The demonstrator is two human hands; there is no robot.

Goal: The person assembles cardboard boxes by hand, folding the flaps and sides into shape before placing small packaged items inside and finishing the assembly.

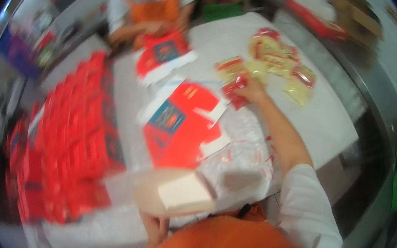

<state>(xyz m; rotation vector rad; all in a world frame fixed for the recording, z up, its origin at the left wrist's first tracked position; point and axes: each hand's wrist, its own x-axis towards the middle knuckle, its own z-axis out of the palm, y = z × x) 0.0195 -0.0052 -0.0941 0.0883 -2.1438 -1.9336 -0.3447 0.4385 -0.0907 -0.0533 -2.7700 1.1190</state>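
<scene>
Hands (251, 91) (158, 229) apart: right around red packet (232, 93); left, grip unclear, beneath tan container (151, 188), long axis crosswise.

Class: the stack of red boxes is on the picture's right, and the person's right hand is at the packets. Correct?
Wrong side: the head view shows the stack of red boxes on the left. The right hand is at the packets.

Free lane over tabletop (325, 122) R of yellow pkts (279, 63), w/ red-box stack (73, 133) L & red carton (179, 139) ctr in way
</scene>
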